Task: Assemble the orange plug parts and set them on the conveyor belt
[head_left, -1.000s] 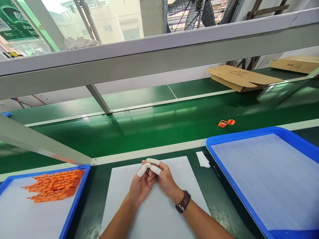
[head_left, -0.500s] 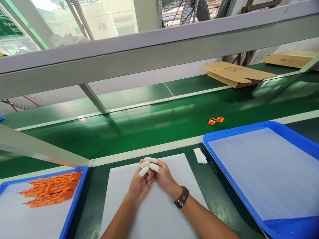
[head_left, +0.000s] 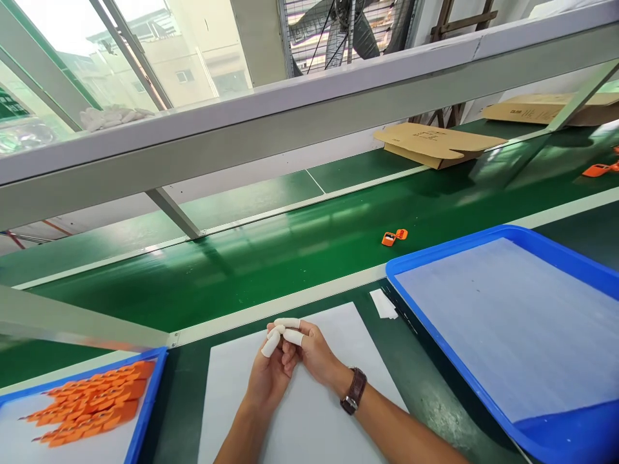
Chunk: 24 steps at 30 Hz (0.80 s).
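Note:
My left hand and my right hand meet over a white sheet on the bench. White finger cots cover the thumbs and index fingers, and their tips press together in a pinch. Whether a small thing sits between the tips is hidden. The other fingers are curled beneath. A dark strap watch is on my right wrist. To the left, a blue tray carries rows of small orange hinged plastic pieces.
A larger blue tray lined with white paper lies on the right, near a scrap of white paper. Behind runs a green belt bearing an opened orange piece. Cardboard rests beyond, and a rail crosses above.
The view has turned a little to the right, bringing more orange pieces in at the right edge. My hands stay together, fingertips now bunched slightly tighter.

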Motion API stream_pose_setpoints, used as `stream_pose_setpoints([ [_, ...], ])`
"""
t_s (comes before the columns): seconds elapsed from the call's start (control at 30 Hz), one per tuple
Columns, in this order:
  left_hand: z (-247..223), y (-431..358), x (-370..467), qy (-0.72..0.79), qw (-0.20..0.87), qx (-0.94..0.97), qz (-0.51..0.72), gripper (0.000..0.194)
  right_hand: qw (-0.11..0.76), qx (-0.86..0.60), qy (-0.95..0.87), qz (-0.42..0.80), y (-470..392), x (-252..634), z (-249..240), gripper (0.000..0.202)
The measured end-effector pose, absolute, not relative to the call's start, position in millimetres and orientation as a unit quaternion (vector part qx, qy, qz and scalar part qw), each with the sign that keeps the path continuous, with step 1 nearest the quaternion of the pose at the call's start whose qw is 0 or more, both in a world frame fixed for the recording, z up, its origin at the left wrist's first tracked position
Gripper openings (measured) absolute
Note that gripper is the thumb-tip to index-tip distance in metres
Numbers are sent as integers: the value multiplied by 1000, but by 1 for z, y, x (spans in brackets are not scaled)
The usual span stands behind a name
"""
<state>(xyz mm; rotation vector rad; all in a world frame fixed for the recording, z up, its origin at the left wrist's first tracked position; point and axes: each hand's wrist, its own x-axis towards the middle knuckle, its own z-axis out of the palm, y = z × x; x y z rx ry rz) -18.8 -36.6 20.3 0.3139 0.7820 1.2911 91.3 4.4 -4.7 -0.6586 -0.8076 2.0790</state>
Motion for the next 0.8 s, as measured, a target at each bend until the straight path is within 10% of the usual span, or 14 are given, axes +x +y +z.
stream_pose_setpoints([
  [0.8, 12, -40, -24, 351, 718, 139, 585, 21, 397, -285, -321, 811, 1, 87, -10, 43],
])
